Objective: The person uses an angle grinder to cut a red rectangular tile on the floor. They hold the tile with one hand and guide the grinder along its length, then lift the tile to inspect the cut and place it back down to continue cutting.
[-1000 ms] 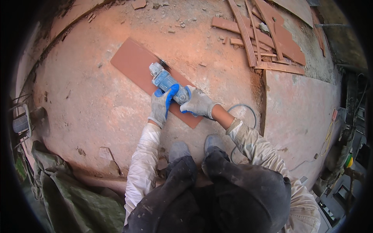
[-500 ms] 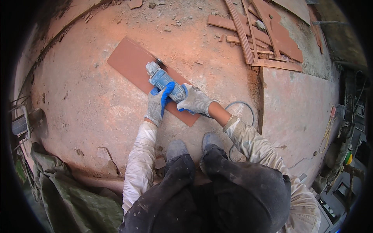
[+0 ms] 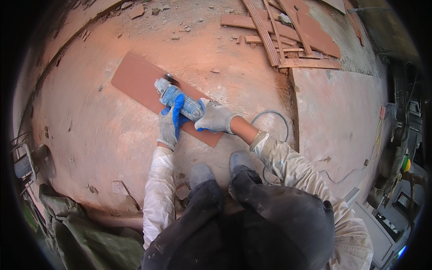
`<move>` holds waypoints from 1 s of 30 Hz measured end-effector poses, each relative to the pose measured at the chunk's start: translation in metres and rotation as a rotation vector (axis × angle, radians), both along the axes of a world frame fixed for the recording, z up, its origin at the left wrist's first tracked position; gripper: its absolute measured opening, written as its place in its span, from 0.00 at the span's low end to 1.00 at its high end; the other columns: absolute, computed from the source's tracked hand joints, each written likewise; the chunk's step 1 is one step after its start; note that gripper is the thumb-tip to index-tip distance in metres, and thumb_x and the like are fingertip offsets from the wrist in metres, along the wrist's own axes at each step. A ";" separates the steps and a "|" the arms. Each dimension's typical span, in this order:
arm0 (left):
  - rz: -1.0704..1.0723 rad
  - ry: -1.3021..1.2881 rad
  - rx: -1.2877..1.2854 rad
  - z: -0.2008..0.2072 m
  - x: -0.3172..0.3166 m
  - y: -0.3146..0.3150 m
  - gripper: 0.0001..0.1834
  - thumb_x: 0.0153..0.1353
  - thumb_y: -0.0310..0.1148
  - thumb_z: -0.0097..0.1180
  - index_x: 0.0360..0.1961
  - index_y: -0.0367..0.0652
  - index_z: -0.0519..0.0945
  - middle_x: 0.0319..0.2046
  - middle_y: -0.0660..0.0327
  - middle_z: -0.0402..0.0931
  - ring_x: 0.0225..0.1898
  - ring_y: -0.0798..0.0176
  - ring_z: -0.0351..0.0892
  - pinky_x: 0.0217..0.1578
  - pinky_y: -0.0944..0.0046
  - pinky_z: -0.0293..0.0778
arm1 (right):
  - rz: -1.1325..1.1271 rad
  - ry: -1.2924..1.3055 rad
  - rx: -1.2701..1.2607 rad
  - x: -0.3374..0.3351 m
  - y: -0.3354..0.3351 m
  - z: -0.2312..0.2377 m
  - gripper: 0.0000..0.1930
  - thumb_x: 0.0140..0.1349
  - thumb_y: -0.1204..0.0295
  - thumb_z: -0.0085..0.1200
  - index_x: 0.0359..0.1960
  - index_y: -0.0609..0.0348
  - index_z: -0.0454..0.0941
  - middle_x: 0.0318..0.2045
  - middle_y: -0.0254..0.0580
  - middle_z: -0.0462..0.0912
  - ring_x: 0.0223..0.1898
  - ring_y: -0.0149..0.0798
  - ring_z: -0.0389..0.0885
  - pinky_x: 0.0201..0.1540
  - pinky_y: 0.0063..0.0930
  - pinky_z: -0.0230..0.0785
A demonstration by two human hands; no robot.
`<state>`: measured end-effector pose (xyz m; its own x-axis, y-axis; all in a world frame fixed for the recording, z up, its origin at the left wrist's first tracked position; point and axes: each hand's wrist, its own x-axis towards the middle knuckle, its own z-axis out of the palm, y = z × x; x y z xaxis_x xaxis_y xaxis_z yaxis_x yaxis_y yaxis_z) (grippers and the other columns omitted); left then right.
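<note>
A blue angle grinder (image 3: 182, 100) with a grey head lies between my two gloved hands, over a long reddish-brown tile (image 3: 135, 80). Its dark disc (image 3: 170, 78) stands at the tile's far edge; whether it touches the tile I cannot tell. My left hand (image 3: 171, 120) is closed around the near-left side of the grinder's body. At the rear end, my right hand (image 3: 217, 117) grips it with the fingers partly hidden underneath. Both gloves are grey with blue palms. The tile slants on the dusty floor from far left to near right.
A grey cable (image 3: 284, 122) loops on the floor right of my right forearm. Cut tile strips (image 3: 263, 31) are piled at the far right, beside a raised slab (image 3: 339, 108). Small rubble (image 3: 186, 28) is scattered at the far side. A green tarp (image 3: 85, 225) lies near left.
The view has shifted, so the whole scene sits further left. The grinder's disc shows more clearly above the tile's far edge. Both hands keep their hold on the grinder.
</note>
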<state>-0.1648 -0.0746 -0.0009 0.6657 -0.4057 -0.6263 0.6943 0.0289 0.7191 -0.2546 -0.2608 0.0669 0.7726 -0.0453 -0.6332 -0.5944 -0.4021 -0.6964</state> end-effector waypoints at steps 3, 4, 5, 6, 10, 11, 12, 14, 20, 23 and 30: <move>-0.036 0.042 0.012 -0.002 0.002 0.001 0.31 0.78 0.50 0.66 0.65 0.30 0.81 0.56 0.52 0.87 0.54 0.56 0.91 0.57 0.56 0.88 | 0.013 0.002 -0.023 -0.002 -0.001 -0.004 0.32 0.51 0.60 0.67 0.54 0.73 0.77 0.43 0.69 0.89 0.46 0.57 0.92 0.48 0.45 0.83; -0.048 0.026 -0.002 -0.003 0.002 0.002 0.31 0.78 0.50 0.66 0.65 0.30 0.81 0.56 0.52 0.88 0.54 0.56 0.91 0.57 0.56 0.88 | 0.023 0.011 -0.025 -0.003 -0.002 -0.005 0.33 0.51 0.61 0.67 0.54 0.74 0.77 0.43 0.69 0.89 0.47 0.57 0.92 0.48 0.45 0.83; -0.056 0.016 -0.005 -0.003 0.002 0.002 0.31 0.78 0.50 0.66 0.65 0.30 0.81 0.55 0.52 0.88 0.54 0.56 0.91 0.57 0.56 0.88 | 0.000 0.031 0.011 -0.003 -0.003 -0.006 0.32 0.51 0.62 0.68 0.54 0.73 0.77 0.40 0.66 0.89 0.42 0.55 0.92 0.44 0.44 0.83; -0.058 0.011 -0.019 -0.004 0.001 0.003 0.31 0.78 0.50 0.66 0.65 0.30 0.81 0.55 0.52 0.88 0.54 0.56 0.91 0.57 0.57 0.88 | -0.019 0.050 0.047 -0.003 -0.004 -0.007 0.31 0.51 0.63 0.69 0.53 0.72 0.76 0.38 0.63 0.88 0.37 0.52 0.91 0.39 0.43 0.84; -0.102 -0.062 0.012 -0.004 0.000 0.005 0.30 0.79 0.50 0.65 0.64 0.30 0.82 0.55 0.53 0.88 0.54 0.57 0.90 0.56 0.58 0.88 | -0.062 0.048 0.083 -0.004 -0.002 -0.009 0.30 0.50 0.65 0.70 0.52 0.71 0.76 0.33 0.57 0.88 0.30 0.47 0.90 0.30 0.42 0.83; -0.115 -0.065 0.036 -0.005 0.000 0.005 0.30 0.79 0.50 0.65 0.64 0.30 0.83 0.55 0.53 0.89 0.54 0.58 0.90 0.56 0.58 0.88 | -0.053 0.017 0.064 -0.004 -0.002 -0.009 0.30 0.50 0.65 0.70 0.52 0.71 0.76 0.33 0.56 0.88 0.30 0.47 0.90 0.30 0.42 0.83; -0.123 -0.069 0.045 -0.005 -0.001 0.006 0.30 0.79 0.50 0.65 0.63 0.30 0.83 0.54 0.53 0.89 0.54 0.58 0.90 0.56 0.59 0.88 | -0.046 0.003 0.045 -0.005 -0.001 -0.009 0.30 0.50 0.65 0.70 0.52 0.71 0.76 0.33 0.56 0.88 0.30 0.46 0.91 0.30 0.41 0.83; -0.108 -0.088 0.068 -0.007 -0.001 0.005 0.30 0.79 0.50 0.64 0.63 0.30 0.83 0.54 0.53 0.89 0.54 0.58 0.90 0.56 0.59 0.87 | -0.025 0.015 0.028 -0.005 -0.001 -0.007 0.31 0.50 0.64 0.70 0.53 0.71 0.76 0.37 0.61 0.88 0.36 0.50 0.91 0.37 0.42 0.83; -0.072 -0.066 0.057 -0.009 -0.003 0.004 0.27 0.77 0.47 0.68 0.61 0.30 0.85 0.53 0.55 0.89 0.52 0.61 0.90 0.54 0.60 0.86 | 0.015 0.060 0.003 -0.006 -0.003 0.004 0.33 0.51 0.59 0.68 0.54 0.73 0.77 0.47 0.71 0.89 0.51 0.59 0.91 0.52 0.44 0.82; -0.062 -0.034 0.031 -0.007 -0.004 0.003 0.28 0.78 0.48 0.67 0.62 0.31 0.84 0.53 0.54 0.89 0.52 0.59 0.90 0.54 0.59 0.87 | 0.016 0.069 0.025 -0.008 -0.005 0.007 0.33 0.52 0.59 0.68 0.54 0.72 0.77 0.49 0.71 0.88 0.53 0.60 0.90 0.54 0.45 0.82; -0.069 0.021 0.032 0.001 -0.006 0.001 0.29 0.79 0.49 0.65 0.63 0.31 0.82 0.54 0.54 0.88 0.53 0.58 0.90 0.54 0.59 0.88 | 0.043 0.079 -0.011 -0.008 -0.004 0.010 0.35 0.52 0.57 0.69 0.57 0.71 0.76 0.51 0.72 0.88 0.55 0.62 0.90 0.56 0.46 0.81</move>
